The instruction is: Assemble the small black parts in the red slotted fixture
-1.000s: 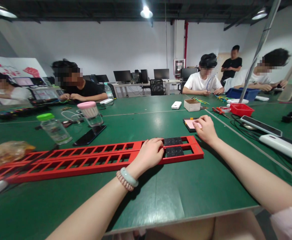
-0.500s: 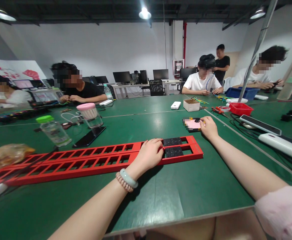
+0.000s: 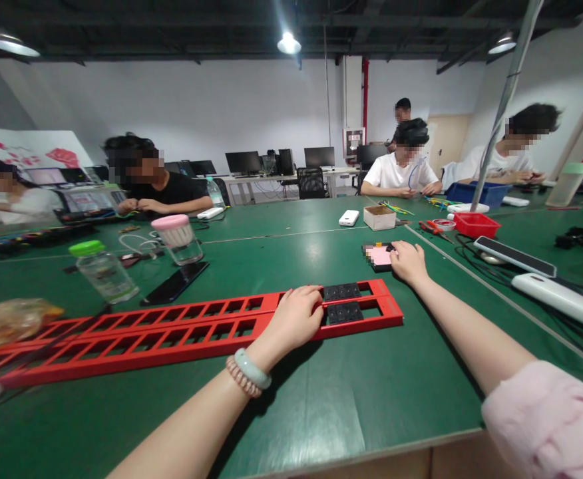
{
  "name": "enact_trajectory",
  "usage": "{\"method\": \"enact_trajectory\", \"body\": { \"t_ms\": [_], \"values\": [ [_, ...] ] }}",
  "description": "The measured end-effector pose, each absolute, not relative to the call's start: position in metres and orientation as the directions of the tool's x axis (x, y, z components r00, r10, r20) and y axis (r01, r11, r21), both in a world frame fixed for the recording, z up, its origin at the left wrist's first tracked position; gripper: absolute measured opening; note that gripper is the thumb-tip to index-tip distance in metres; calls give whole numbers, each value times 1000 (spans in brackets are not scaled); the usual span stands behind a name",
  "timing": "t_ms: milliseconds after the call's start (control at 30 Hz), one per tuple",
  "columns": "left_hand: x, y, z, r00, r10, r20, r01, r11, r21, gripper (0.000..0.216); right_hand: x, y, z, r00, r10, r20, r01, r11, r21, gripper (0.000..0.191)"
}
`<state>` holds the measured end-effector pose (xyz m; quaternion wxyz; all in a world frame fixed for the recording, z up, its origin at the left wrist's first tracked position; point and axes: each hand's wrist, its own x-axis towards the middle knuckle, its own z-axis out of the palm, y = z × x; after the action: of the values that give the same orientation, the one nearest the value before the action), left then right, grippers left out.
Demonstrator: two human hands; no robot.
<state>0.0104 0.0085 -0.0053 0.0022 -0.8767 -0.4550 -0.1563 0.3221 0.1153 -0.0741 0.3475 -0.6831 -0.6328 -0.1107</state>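
Observation:
A long red slotted frame [image 3: 231, 332] lies across the table in two rows of rectangular openings. Near its right end, black square pieces [image 3: 342, 313] fill some slots in both rows. My left hand [image 3: 296, 313] rests over the frame just left of these pieces, its fingers curled down and closed on it; the fingertips are partly hidden. Farther off to the right, my right hand [image 3: 410, 261] is at the edge of a small shallow dark-edged box with a pink inside [image 3: 380, 255]. Its fingers are pinched beside a small black bit, and what they grip is unclear.
A green-lidded jar [image 3: 104, 273], a pink-lidded jar [image 3: 178, 239] and a black phone [image 3: 176, 283] stand behind the frame. A white carton [image 3: 379, 217], red tray [image 3: 476, 225] and white power strip [image 3: 561, 299] with cables lie right. Several people sit around the table.
The view has tilted slightly upward. My left hand stays on the frame, and my right hand stays at the small box with little movement. A standing person behind has shifted left.

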Motion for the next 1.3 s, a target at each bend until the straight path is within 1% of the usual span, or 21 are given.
{"method": "enact_trajectory", "body": {
  "t_ms": [100,167,333,433,700,767,933,1033,1167,1300],
  "values": [
    [10,9,-5,536,799,273,801,-583,135,20,322,116,-72,188,788,586,943,24,-333,40],
    [10,8,-5,535,799,274,803,-582,130,20,322,117,-71,193,809,556,946,-2,-324,42],
    [10,6,-4,534,799,277,802,-582,132,20,320,122,-71,141,912,385,970,-50,-237,48],
    [10,6,-3,528,804,274,804,-577,144,20,320,123,-70,134,928,347,975,-61,-214,49],
    [9,8,-6,540,795,275,802,-585,117,19,320,117,-66,103,919,382,981,-30,-194,41],
    [9,9,-6,545,791,279,799,-591,112,20,321,116,-66,100,914,393,978,-17,-208,40],
    [10,12,-5,543,797,265,801,-586,119,19,321,116,-70,106,872,477,958,40,-286,34],
    [11,12,-4,539,802,256,802,-582,133,20,323,116,-70,73,844,531,958,89,-273,34],
    [12,13,-4,545,799,255,797,-588,138,20,325,113,-69,54,813,580,963,111,-244,38],
    [11,15,-6,548,797,254,795,-591,138,19,326,109,-68,112,781,615,955,86,-283,34]
  ]
}}
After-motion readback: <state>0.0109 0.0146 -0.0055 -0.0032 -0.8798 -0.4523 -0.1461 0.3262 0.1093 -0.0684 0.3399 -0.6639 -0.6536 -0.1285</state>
